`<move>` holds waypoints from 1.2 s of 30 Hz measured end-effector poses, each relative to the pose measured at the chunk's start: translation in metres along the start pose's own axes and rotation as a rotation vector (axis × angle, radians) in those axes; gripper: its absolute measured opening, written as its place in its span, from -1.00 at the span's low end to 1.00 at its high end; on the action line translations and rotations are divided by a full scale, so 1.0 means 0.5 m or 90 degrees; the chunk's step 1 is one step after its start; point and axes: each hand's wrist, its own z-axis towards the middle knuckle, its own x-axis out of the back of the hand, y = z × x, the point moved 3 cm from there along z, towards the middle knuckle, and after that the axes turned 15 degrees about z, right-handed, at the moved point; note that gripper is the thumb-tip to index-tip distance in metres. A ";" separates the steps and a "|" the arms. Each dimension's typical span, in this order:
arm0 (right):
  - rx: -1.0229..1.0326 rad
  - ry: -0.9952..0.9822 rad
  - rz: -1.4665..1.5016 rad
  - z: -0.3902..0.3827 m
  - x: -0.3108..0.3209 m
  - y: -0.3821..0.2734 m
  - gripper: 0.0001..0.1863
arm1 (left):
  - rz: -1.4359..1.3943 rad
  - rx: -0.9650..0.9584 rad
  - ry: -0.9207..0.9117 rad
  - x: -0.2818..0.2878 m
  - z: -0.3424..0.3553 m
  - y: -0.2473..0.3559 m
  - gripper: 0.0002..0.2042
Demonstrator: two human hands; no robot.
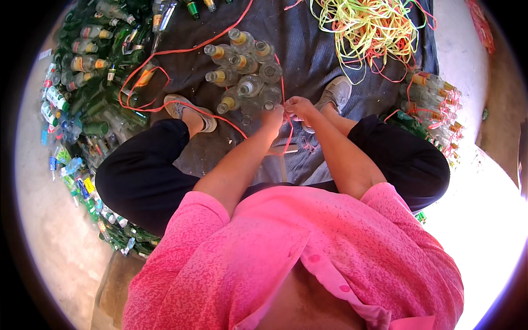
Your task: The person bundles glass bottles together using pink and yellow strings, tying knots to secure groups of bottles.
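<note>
A cluster of clear glass bottles (245,63) stands upright on the dark ground sheet between my feet. A red plastic strap (282,82) runs along the cluster's right side, and a long length of it loops away to the left. My left hand (273,116) is closed on the strap at the near right edge of the bottles. Right beside it, my right hand (297,108) pinches the same strap, the fingertips of both hands almost meeting. The exact crossing of the strap between the fingers is too small to make out.
A large heap of green and clear bottles (96,99) lies to the left. A tangle of yellow and red straps (368,27) sits at the far right. Strapped bundles of clear bottles (434,99) lie beyond my right knee. My shoes (334,94) flank the cluster on the dark sheet (308,49).
</note>
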 end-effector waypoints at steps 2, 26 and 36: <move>0.015 -0.041 -0.035 0.010 0.002 -0.005 -0.87 | -0.008 0.007 -0.015 0.002 -0.005 0.002 -0.86; 0.077 -0.093 -0.115 0.009 -0.001 -0.015 -0.82 | 0.024 0.081 -0.082 0.014 0.018 -0.003 -0.83; -0.086 -0.116 0.140 -0.007 -0.003 0.007 -0.85 | -0.060 0.008 -0.082 0.006 0.006 0.002 -0.83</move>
